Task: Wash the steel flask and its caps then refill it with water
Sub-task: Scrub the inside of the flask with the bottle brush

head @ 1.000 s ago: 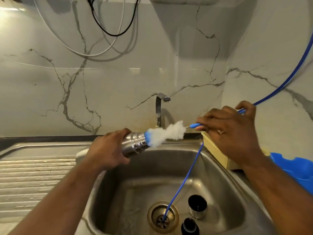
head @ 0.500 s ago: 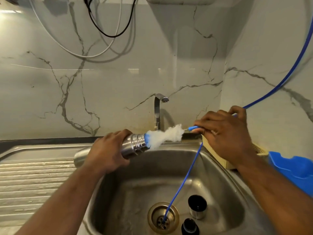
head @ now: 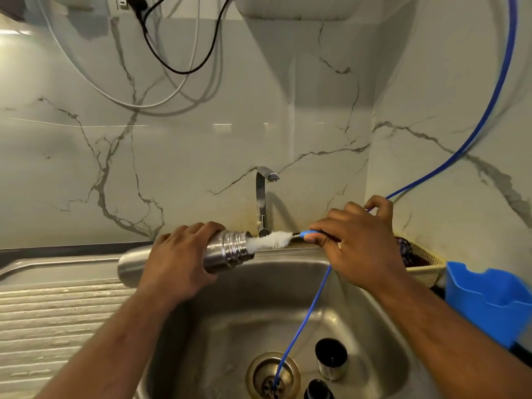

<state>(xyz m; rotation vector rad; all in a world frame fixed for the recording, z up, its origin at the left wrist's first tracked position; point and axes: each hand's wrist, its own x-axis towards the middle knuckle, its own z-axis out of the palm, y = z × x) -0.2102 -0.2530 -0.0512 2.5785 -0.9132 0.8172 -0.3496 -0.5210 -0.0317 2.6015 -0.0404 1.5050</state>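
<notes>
At far left, a ribbed draining board [head: 43, 312]. Next, the left hand [head: 178, 263] wrapped round the middle of the steel flask [head: 227, 253], fingers curled over the top; held above the left edge of the sink [head: 374, 321], lying near level, base to the left, threaded mouth to the right and tipped slightly up. Poking from that mouth, the white head of a bottle brush [head: 269, 240], partly inside and in line with the flask's long axis. Behind, the tap [head: 263, 197], no water seen running. Further right, the right hand [head: 362, 249] pinching the brush's blue handle at the fingertips, little finger raised. Judged as scrubbing the inside: any coming stroke to run leftward along that axis, driven from the right, braced by the left. Down in the basin, a thin blue tube [head: 302, 323] dropping into the drain [head: 273, 375]; just beside it, a steel cup cap [head: 331, 359] and a black stopper [head: 318, 390]. Far right, a woven basket [head: 426, 266] and a blue plastic container [head: 489, 300].
</notes>
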